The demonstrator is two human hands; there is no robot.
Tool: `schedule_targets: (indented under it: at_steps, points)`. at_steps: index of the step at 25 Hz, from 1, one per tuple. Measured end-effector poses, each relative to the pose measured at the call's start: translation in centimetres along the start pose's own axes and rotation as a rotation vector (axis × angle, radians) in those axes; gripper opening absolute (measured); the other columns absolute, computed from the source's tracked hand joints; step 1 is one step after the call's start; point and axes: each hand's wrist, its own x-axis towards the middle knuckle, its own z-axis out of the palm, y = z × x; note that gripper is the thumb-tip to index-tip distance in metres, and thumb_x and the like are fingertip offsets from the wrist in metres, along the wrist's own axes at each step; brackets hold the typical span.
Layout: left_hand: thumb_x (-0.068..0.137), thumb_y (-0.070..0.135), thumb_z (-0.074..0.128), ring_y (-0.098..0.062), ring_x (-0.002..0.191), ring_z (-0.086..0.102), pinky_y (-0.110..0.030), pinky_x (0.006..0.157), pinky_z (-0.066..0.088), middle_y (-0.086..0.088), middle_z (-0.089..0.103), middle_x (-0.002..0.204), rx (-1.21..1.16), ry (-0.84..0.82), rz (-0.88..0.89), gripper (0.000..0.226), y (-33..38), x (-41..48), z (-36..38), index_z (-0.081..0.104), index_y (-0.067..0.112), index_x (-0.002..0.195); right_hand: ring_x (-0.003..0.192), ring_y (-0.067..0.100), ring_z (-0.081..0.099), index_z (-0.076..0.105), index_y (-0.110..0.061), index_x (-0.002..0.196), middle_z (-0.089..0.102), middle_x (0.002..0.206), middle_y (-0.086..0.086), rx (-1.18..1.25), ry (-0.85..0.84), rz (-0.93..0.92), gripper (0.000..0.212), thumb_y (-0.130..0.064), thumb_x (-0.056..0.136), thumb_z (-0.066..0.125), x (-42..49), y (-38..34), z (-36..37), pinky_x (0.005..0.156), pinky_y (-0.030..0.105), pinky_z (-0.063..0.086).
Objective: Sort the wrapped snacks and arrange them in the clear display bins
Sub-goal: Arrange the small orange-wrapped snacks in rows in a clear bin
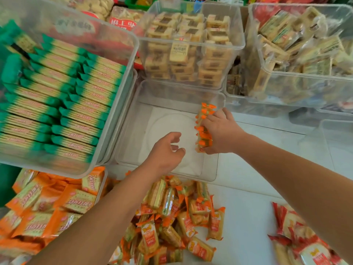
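Note:
A clear bin point(133, 131) sits in the middle of the white counter. A row of orange-wrapped snacks point(204, 119) stands on edge along its right wall. My right hand point(221, 131) grips this row from the right side, fingers curled over the packs. Over the bin's floor hovers my left hand point(166, 152), fingers loosely curled and holding nothing. A loose heap of the same orange-wrapped snacks point(175, 217) lies on the counter in front of the bin, under my forearms.
A bin of green-wrapped crackers point(57, 96) stands at the left. Behind are bins of pale square cakes point(189, 46) and clear-wrapped bars point(298, 50). Orange cracker packs point(47, 207) fill a bin at lower left. Red-wrapped snacks point(298, 241) lie at lower right.

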Motion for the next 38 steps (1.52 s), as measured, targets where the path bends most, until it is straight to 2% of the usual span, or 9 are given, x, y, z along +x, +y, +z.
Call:
schedule_targets:
  at_steps: [6,11,15,19,24,28,32,35,38]
  points:
    - [0.094,0.030,0.070,-0.021,0.118,0.062,-0.038,0.105,0.050,-0.002,0.050,0.148,0.241,-0.137,-0.048,0.068,0.0,4.6,3.0,0.039,0.021,0.154,0.138,0.033,0.033,0.051,-0.023,0.140,0.040,0.142,0.008,-0.127,0.035,0.168,0.080,-0.072,0.078,0.064,1.5,-0.4,0.8,0.120,0.064,0.011]
    - [0.088,0.032,0.074,-0.026,0.112,0.063,-0.042,0.095,0.054,-0.006,0.062,0.127,0.468,-0.159,0.028,0.053,-0.4,8.0,5.4,0.056,0.017,0.135,0.119,0.035,0.051,0.066,-0.019,0.125,0.057,0.127,0.009,0.171,0.406,0.114,0.075,-0.054,0.063,0.089,-0.1,0.8,1.9,0.097,0.051,0.047]
    - [0.083,0.032,0.077,-0.023,0.099,0.066,-0.042,0.083,0.057,0.001,0.069,0.106,0.469,-0.117,0.083,0.036,-1.5,9.8,6.8,0.060,0.021,0.113,0.134,0.027,0.049,0.054,-0.017,0.143,0.055,0.143,0.006,0.481,0.555,0.275,0.073,-0.049,0.082,0.077,-3.2,0.7,2.9,0.085,0.035,0.050]
    - [0.087,0.029,0.074,-0.022,0.093,0.068,-0.042,0.083,0.057,0.001,0.073,0.103,0.428,-0.081,0.150,0.030,-1.8,10.4,7.7,0.065,0.020,0.114,0.136,0.017,0.053,0.050,-0.020,0.150,0.058,0.147,-0.004,0.659,0.483,0.405,0.062,-0.048,0.096,0.066,-5.0,0.0,4.1,0.099,0.040,0.052]
    - [0.085,0.037,0.077,-0.022,0.102,0.067,-0.038,0.088,0.056,0.003,0.071,0.110,0.417,-0.079,0.070,0.040,-1.5,10.0,7.2,0.063,0.019,0.118,0.122,0.008,0.060,0.039,-0.025,0.156,0.060,0.142,-0.009,0.883,0.448,0.488,0.069,-0.049,0.096,0.063,-7.5,-1.5,4.8,0.096,0.037,0.054]
    - [0.090,0.038,0.074,-0.025,0.118,0.062,-0.033,0.093,0.050,-0.006,0.064,0.129,0.456,-0.011,0.055,0.052,-0.1,6.8,5.3,0.059,0.013,0.134,0.110,0.006,0.064,0.052,-0.024,0.148,0.066,0.125,-0.012,1.078,0.427,0.627,0.056,-0.040,0.096,0.067,-11.8,-3.9,6.6,0.094,0.035,0.055]
    - [0.093,0.028,0.073,-0.016,0.102,0.065,-0.032,0.094,0.053,0.001,0.069,0.116,0.220,0.120,0.115,0.038,0.7,-0.7,3.5,0.065,0.016,0.128,0.096,0.006,0.067,0.068,-0.024,0.125,0.071,0.108,-0.012,1.124,0.213,0.672,0.038,-0.044,0.093,0.068,-15.1,-8.3,10.4,0.090,0.040,0.058]
    - [0.094,0.022,0.070,-0.007,0.084,0.063,-0.025,0.082,0.054,0.010,0.069,0.098,0.057,0.241,0.179,0.022,-0.6,-7.5,2.5,0.070,0.021,0.116,0.104,0.013,0.063,0.066,-0.023,0.127,0.065,0.121,-0.004,1.036,0.043,0.677,0.050,-0.057,0.091,0.065,-15.7,-11.9,12.0,0.091,0.039,0.055]
    - [0.096,0.019,0.069,-0.005,0.079,0.063,-0.016,0.073,0.050,0.013,0.069,0.089,0.073,0.294,0.145,0.014,-3.9,-13.6,1.6,0.073,0.022,0.109,0.118,0.017,0.060,0.054,-0.023,0.142,0.055,0.135,-0.003,1.047,0.052,0.721,0.078,-0.069,0.082,0.070,-15.0,-13.0,12.2,0.095,0.041,0.054]
